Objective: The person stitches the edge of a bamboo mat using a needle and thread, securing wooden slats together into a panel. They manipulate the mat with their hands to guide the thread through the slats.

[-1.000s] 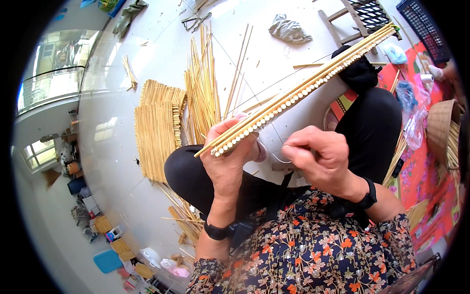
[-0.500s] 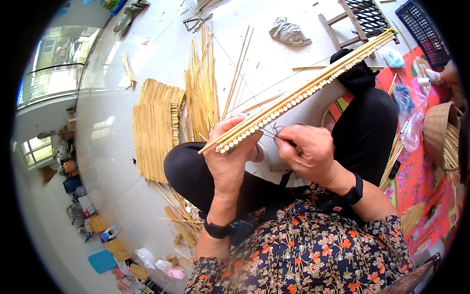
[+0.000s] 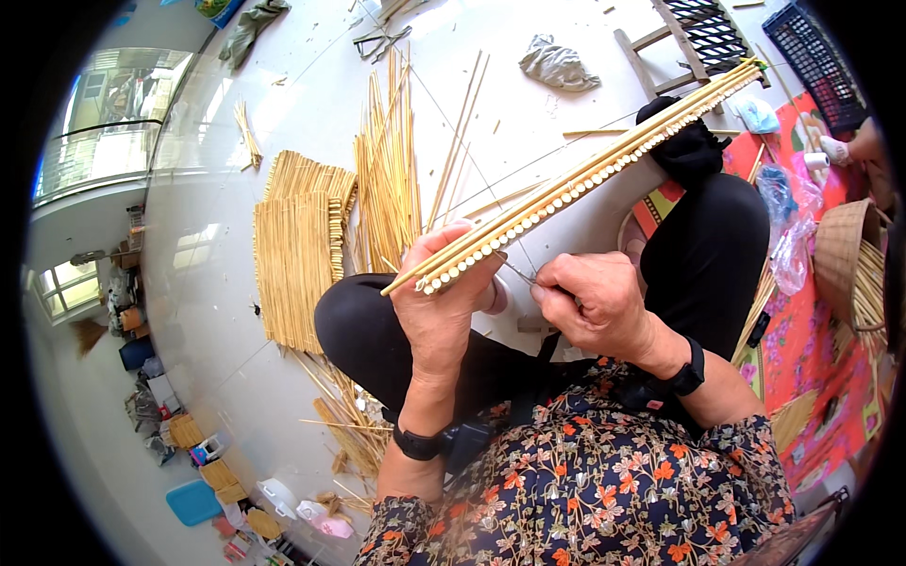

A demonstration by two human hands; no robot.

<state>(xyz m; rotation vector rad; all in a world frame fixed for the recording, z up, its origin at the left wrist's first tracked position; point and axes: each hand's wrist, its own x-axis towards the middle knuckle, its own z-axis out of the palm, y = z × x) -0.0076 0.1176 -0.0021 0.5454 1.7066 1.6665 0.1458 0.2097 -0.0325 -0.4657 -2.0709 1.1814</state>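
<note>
A long mat of pale reed sticks (image 3: 576, 184), seen along its cut ends, slants from my left hand up to the far right. My left hand (image 3: 444, 297) is closed round its near end, thumb and fingers on either side. Just right of it, my right hand (image 3: 595, 297) is closed in a pinch on a thin dark strand (image 3: 515, 271) that runs to the row of stick ends. Whether this strand is thread or a needle cannot be made out. The mat's far end passes over a black cloth-like bundle (image 3: 687, 141) by my right knee.
Finished stick mats (image 3: 293, 269) lie on the floor at left, with loose sticks (image 3: 387, 170) beside them. A wooden stool (image 3: 675, 42) and a dark crate (image 3: 821, 66) stand far right. A basket of sticks (image 3: 845, 250) rests on a red floral sheet (image 3: 802, 368); another person's hand or foot shows there.
My right hand has shifted slightly down, away from the mat. The strand, looped before, now looks straighter. My left hand and the mat stay nearly in place.
</note>
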